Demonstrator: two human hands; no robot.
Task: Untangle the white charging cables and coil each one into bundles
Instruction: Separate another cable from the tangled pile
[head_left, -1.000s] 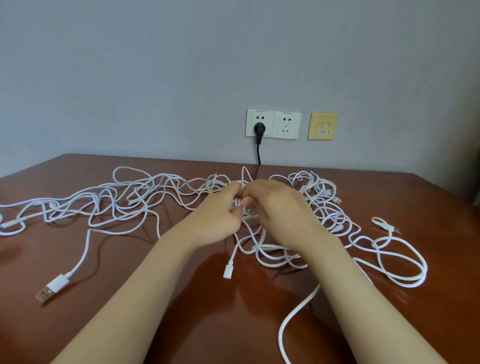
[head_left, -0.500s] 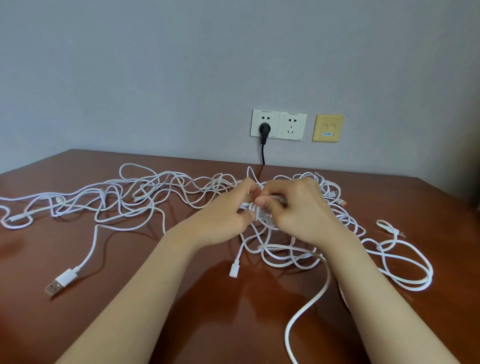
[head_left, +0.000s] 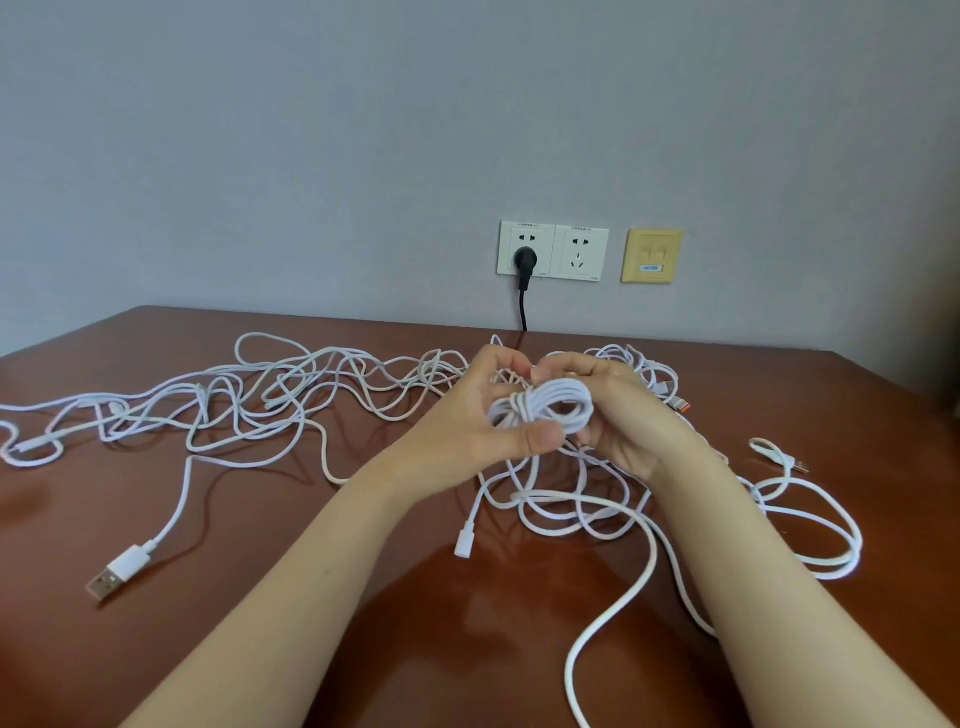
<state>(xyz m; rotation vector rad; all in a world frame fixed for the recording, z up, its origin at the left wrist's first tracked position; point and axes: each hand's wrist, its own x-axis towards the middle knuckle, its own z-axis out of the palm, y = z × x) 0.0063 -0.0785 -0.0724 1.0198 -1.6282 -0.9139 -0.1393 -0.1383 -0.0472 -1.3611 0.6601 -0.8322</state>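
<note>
Since earlier frame, coil (head_left: 551, 409) of white cable lifted clear of tangle (head_left: 291, 400). I see left hand (head_left: 467, 423) pinching it by thumb, right hand (head_left: 631, 415) curled round it, above mid table (head_left: 249, 634).

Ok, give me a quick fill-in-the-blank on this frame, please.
The left hand and right hand together hold a small coil of ___ cable.
The plug in the wall socket is coloured ___.
The loose USB plug lies on the table on the person's ___ side.
The rightmost wall plate is coloured ___.
Missing words: white; black; left; yellow.
</note>
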